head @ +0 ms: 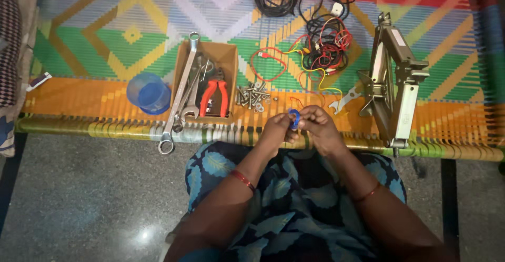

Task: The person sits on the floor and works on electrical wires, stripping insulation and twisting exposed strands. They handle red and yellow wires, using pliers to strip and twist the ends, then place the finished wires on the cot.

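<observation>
My left hand and my right hand meet over the near edge of a woven cot, both pinching a small blue roll of tape held between the fingertips. Just beyond the hands lies a pile of bolts and nuts. A cardboard box to the left holds red-handled pliers and several spanners, with one long spanner sticking out over both ends.
A blue plastic lid lies left of the box. Tangled black, red and yellow wires spread at the back. A metal scissor jack stands at the right, a small flat spanner beside it. Grey stone floor lies below.
</observation>
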